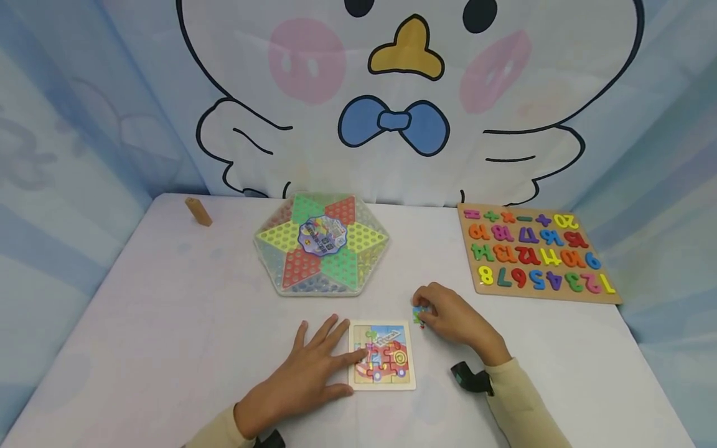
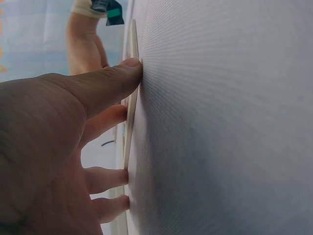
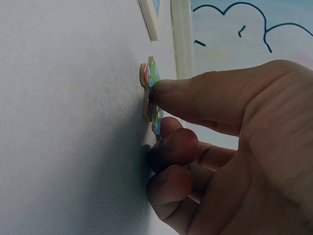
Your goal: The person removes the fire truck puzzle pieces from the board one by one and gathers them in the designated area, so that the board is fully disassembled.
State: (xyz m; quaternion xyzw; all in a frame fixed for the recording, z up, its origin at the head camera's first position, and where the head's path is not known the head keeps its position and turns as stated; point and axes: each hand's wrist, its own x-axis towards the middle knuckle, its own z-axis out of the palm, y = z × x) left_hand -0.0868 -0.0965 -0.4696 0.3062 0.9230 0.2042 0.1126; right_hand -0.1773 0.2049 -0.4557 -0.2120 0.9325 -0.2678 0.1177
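A small square jigsaw puzzle [image 1: 386, 361] with a red vehicle picture and a pale wooden frame lies near the table's front. My left hand [image 1: 310, 376] rests at its left side, fingers spread, the index finger reaching over the picture. In the left wrist view the thumb [image 2: 115, 81] touches the frame's edge [image 2: 131, 110]. Right of the puzzle, my right hand [image 1: 456, 317] pinches a small green-and-blue puzzle piece [image 1: 417, 315]. The right wrist view shows its thumb against colourful pieces [image 3: 152, 73] close to the tabletop, apparently overlapping; their exact number cannot be told.
A hexagonal Chinese checkers board [image 1: 297, 267] lies behind the puzzle. At the back right is a wooden number board [image 1: 487, 295] with coloured numerals and signs. A small wooden block [image 1: 198, 211] stands at the back left. A patterned curtain [image 1: 392, 174] hangs behind the table.
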